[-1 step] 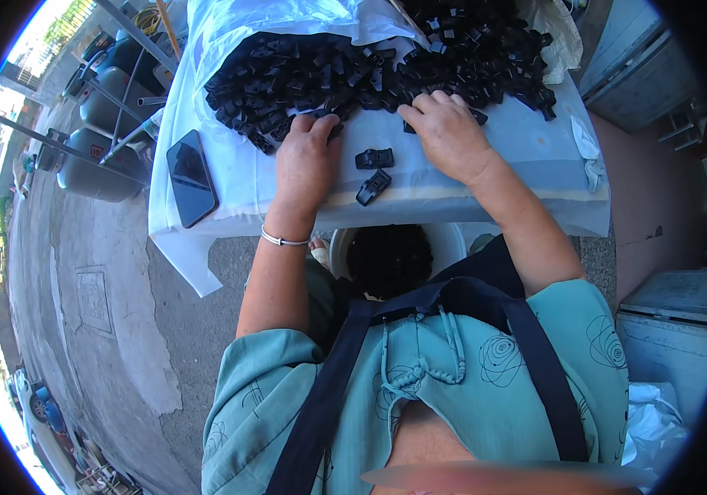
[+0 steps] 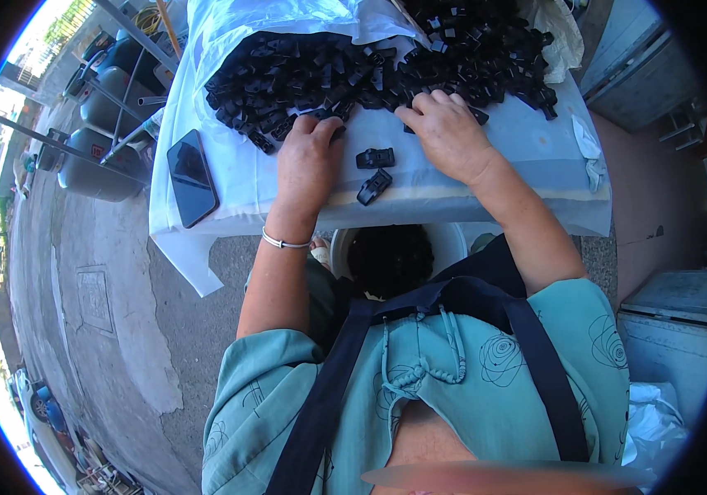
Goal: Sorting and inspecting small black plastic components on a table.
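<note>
A large heap of small black plastic parts (image 2: 312,78) lies on the white-covered table (image 2: 527,153). My left hand (image 2: 307,161) is at the heap's near edge, fingers curled and closed on a black plastic part (image 2: 337,133) that shows beside the fingertips. Further right, my right hand (image 2: 446,136) rests palm down with bent fingers over black plastic; a dark bit (image 2: 408,129) peeks out under the fingertips, and the grip itself is hidden. Between my hands lie two loose black parts, one crosswise (image 2: 375,158) and one slanted (image 2: 374,187).
A dark phone (image 2: 192,178) lies at the table's left. Below the front edge stands a white bucket (image 2: 456,242) with dark contents. Clear plastic sheeting (image 2: 230,33) partly covers the heap. Grey tanks (image 2: 102,165) stand left, and a crumpled white cloth or glove (image 2: 589,153) hangs right.
Hardly anything differs. My left hand has shifted very slightly to the right; my right hand stays almost where it was.
</note>
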{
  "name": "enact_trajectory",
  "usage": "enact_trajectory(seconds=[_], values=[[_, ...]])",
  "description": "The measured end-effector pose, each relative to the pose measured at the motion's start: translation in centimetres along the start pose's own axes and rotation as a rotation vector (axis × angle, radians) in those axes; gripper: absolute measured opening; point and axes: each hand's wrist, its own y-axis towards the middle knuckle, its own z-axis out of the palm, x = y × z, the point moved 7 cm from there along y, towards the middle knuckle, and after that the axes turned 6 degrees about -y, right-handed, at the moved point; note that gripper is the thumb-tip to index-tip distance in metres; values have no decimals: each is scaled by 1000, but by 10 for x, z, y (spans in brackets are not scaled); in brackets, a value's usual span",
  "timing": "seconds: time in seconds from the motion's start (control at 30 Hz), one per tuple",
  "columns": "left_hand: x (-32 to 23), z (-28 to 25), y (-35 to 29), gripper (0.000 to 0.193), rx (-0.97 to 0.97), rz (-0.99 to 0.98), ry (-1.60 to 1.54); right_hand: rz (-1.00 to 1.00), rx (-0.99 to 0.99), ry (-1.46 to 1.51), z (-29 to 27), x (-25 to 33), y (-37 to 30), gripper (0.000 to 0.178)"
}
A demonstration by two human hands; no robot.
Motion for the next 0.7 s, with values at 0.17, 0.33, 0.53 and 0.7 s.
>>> enact_trajectory(seconds=[0.17,0.33,0.53,0.7], values=[[-12,-17,-14,27,-28,185,34,-62,53,42,5,4,2,32],[1,-20,-22,26,30,38,36,2,-25,402,-12,17,-2,29],[-3,-24,-25,19,-25,40,34,-163,-2,653,-9,47,-10,34],[19,-21,-17,17,-151,-3,-31,-106,31,738,-14,34,-18,37]])
